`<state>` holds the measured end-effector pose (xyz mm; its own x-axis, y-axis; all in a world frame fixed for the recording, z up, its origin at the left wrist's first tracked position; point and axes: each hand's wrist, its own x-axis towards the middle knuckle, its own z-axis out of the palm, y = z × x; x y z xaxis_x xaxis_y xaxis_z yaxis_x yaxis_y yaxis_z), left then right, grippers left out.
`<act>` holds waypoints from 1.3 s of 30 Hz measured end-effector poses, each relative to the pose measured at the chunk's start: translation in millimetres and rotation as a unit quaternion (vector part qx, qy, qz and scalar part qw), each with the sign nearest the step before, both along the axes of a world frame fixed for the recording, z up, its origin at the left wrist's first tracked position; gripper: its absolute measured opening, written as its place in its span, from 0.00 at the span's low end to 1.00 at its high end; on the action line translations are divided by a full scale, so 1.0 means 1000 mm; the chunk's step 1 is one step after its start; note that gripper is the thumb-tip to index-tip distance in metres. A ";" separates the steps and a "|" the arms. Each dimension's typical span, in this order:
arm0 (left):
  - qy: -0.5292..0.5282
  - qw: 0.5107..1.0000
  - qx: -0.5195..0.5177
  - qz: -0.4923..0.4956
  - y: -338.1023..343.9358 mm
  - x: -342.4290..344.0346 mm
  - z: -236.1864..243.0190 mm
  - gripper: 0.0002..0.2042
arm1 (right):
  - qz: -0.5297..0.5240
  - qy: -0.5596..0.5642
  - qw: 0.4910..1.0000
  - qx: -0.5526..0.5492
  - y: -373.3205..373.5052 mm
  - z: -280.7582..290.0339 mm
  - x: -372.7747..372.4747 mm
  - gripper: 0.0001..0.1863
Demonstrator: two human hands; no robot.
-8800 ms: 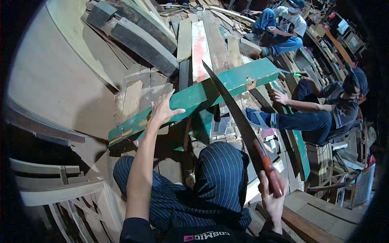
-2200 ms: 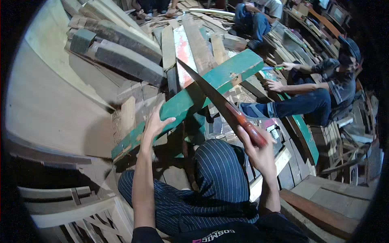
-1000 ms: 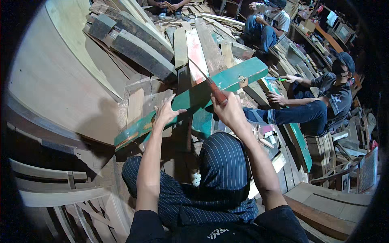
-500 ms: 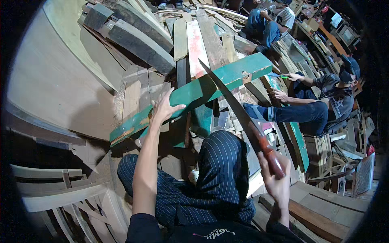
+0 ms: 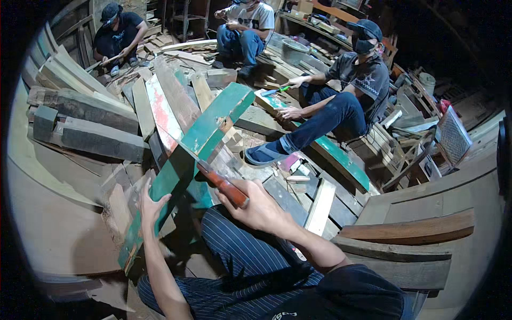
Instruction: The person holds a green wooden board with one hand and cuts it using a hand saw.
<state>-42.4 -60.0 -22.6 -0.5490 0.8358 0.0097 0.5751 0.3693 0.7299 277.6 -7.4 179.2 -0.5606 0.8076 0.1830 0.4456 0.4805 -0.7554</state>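
A long green-painted board (image 5: 224,114) slants across in front of me, its worn paint showing bare wood in places. My left hand (image 5: 152,205) grips its lower part, thumb on one side and fingers round the other edge. My right hand (image 5: 258,205) is closed round the reddish-brown wooden handle (image 5: 224,185) of a long knife. Its blade appears foreshortened over the board's upper face; whether its edge touches the wood I cannot tell. The board's lower end (image 5: 130,253) is near my left forearm. Below the board is my bent knee in striped trousers.
At the right, a co-worker in a cap works a green-handled tool (image 5: 277,90) on another green board (image 5: 341,162). Two other people sit farther back. Stacked dark beams (image 5: 101,133) lie left; loose planks (image 5: 165,114) cover the floor ahead. Curved wooden pieces (image 5: 410,226) lie right.
My right hand has brought the knife left and inward, with its handle now close to the green board. My view has turned right; the left hand still grips the board.
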 end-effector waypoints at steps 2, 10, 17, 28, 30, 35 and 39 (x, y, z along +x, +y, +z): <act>-0.009 1.000 0.014 -0.006 0.003 0.000 -0.003 0.48 | -0.020 0.013 0.999 -0.031 0.001 -0.008 0.007 0.13; -0.023 0.999 0.024 -0.008 -0.002 -0.009 -0.011 0.50 | -0.045 0.036 0.997 -0.052 -0.001 -0.021 0.006 0.14; -0.042 0.998 0.047 -0.004 -0.004 -0.004 -0.008 0.46 | -0.054 0.046 0.993 -0.095 -0.001 -0.011 0.008 0.13; -0.027 0.999 0.042 -0.002 -0.002 -0.002 -0.007 0.45 | -0.056 0.063 0.994 -0.074 0.001 -0.017 0.011 0.13; -0.027 0.999 0.047 -0.001 -0.001 -0.006 -0.014 0.45 | -0.056 0.064 0.993 -0.078 0.001 -0.017 0.011 0.13; -0.034 0.998 0.059 -0.007 -0.004 -0.006 -0.012 0.44 | -0.055 0.065 0.993 -0.086 0.000 -0.017 0.009 0.13; -0.028 0.999 0.035 -0.003 -0.001 0.004 0.000 0.44 | -0.059 0.065 0.992 -0.092 0.001 -0.018 0.012 0.13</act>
<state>-38.0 -61.2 -22.9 -0.5461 0.8369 0.0373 0.5341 0.3135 0.7852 289.6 -6.4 161.1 -0.4416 0.8926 0.0911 0.3839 0.2798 -0.8800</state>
